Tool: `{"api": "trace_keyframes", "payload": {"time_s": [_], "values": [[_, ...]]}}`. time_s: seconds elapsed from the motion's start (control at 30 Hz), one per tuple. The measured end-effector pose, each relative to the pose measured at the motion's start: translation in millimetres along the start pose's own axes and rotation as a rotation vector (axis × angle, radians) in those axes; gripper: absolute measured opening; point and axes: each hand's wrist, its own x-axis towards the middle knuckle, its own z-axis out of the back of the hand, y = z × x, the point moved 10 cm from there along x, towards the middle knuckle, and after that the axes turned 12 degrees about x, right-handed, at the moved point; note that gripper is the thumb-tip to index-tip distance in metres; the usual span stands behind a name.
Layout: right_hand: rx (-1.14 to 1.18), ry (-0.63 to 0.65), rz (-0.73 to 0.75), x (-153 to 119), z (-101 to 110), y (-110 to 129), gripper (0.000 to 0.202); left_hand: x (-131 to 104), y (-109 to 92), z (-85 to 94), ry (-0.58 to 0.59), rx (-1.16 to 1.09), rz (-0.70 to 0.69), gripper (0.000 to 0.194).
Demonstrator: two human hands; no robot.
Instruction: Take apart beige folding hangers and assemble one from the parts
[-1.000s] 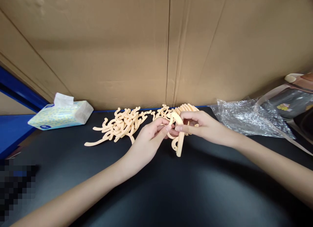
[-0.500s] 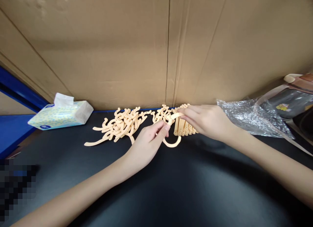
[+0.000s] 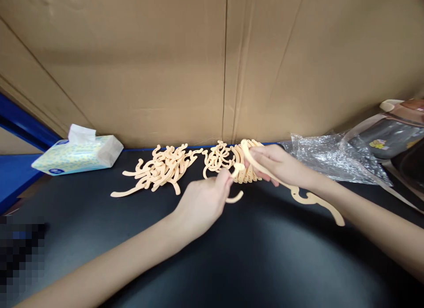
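Note:
My left hand [image 3: 205, 199] is closed in a pinch on a beige plastic hanger hook. The hook's flat end [image 3: 237, 168] sticks up past my thumb, and its curved tip shows below my fingers; the middle is hidden. In my right hand [image 3: 274, 164] is a long, wavy beige hanger arm [image 3: 306, 198], fingers curled round it. It slants down to the right under my wrist, with a notch partway along. The held pieces look apart. Just behind my hands lie a pile of curved hooks [image 3: 217, 157] and a row of lined-up beige pieces [image 3: 247, 175].
A heap of loose hanger arms [image 3: 165, 166] lies on the black tabletop [image 3: 232, 255] at left. Beyond it stands a tissue pack [image 3: 79, 154]. Clear plastic wrap [image 3: 331, 155] and a strapped bottle [image 3: 377, 133] are at right. A cardboard wall [image 3: 149, 69] closes the back.
My right hand has turned and drawn away from the left, and the long hanger arm now shows in it. My left hand keeps the hook, its flat end now pointing up. The view shifted slightly.

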Motion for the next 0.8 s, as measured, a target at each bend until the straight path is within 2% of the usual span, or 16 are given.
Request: {"api": "trace_keyframes", "payload": {"time_s": [0.1, 0.17, 0.2, 0.27, 0.33, 0.43, 0.53, 0.63, 0.73, 0.8], "values": [[0.250, -0.222, 0.062, 0, 27, 7, 0.024, 16, 32, 3.5, 0.030, -0.042, 0.190, 0.030], [0.370, -0.322, 0.092, -1, 39, 7, 0.011, 27, 44, 6.4, 0.017, -0.044, 0.212, 0.028], [0.415, -0.347, 0.092, -2, 42, 6, 0.006, 31, 48, 8.1, 0.007, -0.015, 0.213, 0.028], [0.460, -0.353, 0.075, -2, 44, 2, 0.009, 34, 56, 12.7, -0.023, 0.039, 0.246, 0.031], [0.460, -0.348, 0.072, -3, 45, 1, 0.014, 32, 60, 17.9, -0.060, -0.019, 0.281, 0.037], [0.466, -0.380, 0.140, -5, 51, 6, 0.015, 29, 48, 16.2, -0.033, -0.398, 0.209, 0.044], [0.473, -0.435, 0.178, -6, 58, 8, 0.010, 24, 21, 1.8, 0.149, -0.772, 0.095, 0.044], [0.494, -0.474, 0.169, -6, 61, 4, 0.009, 16, -1, -15.0, 0.309, -1.042, 0.102, 0.040], [0.541, -0.466, 0.129, -3, 57, -4, 0.011, 8, -20, -25.0, 0.387, -1.197, 0.089, 0.037], [0.539, -0.389, 0.079, 2, 47, -10, 0.008, 5, -26, -25.8, 0.377, -1.185, 0.058, 0.031]]}}
